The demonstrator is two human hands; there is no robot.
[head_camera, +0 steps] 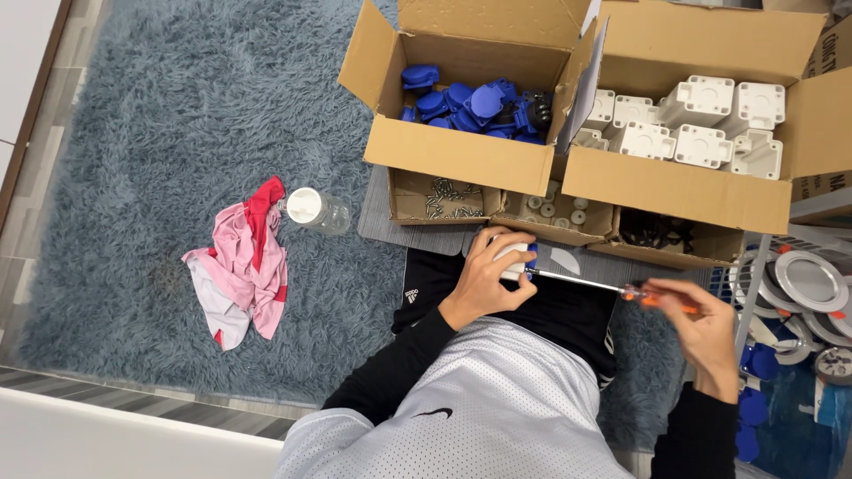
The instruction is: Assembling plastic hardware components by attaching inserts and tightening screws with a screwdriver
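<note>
Orange-handled screwdriver [612, 288] in right hand [710, 333], left hand [488, 270] gripping socket [515, 259]

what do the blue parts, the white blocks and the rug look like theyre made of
Blue parts: likely moulded plastic, smooth with a slight sheen and rounded shapes.
White blocks: probably plastic too, matte off-white, with crisp moulded edges and holes.
Rug: long shaggy pile in grey-blue, apparently synthetic fibre, though the fibre type cannot be told.
</note>
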